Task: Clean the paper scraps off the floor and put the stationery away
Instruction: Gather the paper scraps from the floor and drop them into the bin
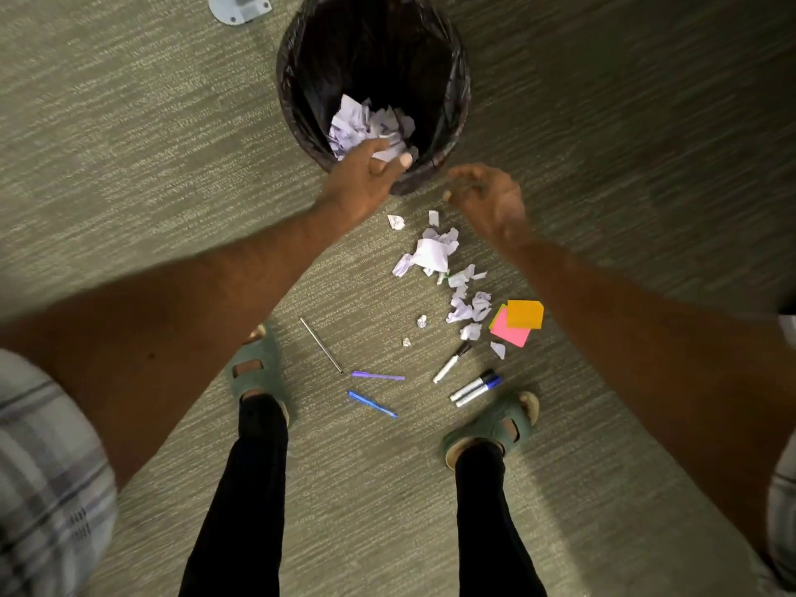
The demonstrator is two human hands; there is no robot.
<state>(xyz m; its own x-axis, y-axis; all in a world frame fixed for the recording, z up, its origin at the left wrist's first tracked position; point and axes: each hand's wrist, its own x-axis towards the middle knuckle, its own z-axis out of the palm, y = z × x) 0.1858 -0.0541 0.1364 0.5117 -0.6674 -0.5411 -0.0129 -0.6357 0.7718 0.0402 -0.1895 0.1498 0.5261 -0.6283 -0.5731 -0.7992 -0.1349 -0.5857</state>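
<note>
1. Paper scraps (448, 273): a loose pile lies on the carpet (129, 144), just below and between the two hands; a further batch of crumpled paper (366, 124) already sits inside the bin (456, 101)
2. Step in hand, as judged: dropping a handful into the bin. Release only once the fingers are past the rim, over the liner, so that nothing falls back onto the carpet
3. Left hand (366, 176): reaches over the near rim, fingers loosely curled on a white scrap (390, 152) at the fingertips; forearm extended forward
4. Right hand (489, 196): hovers beside the bin, above the pile, fingers curled and parted, holding nothing visible
5. Stationery: pens (372, 402), markers (474, 387) and sticky notes (517, 323) lie nearer the feet, well apart from both hands, not yet collected
</note>
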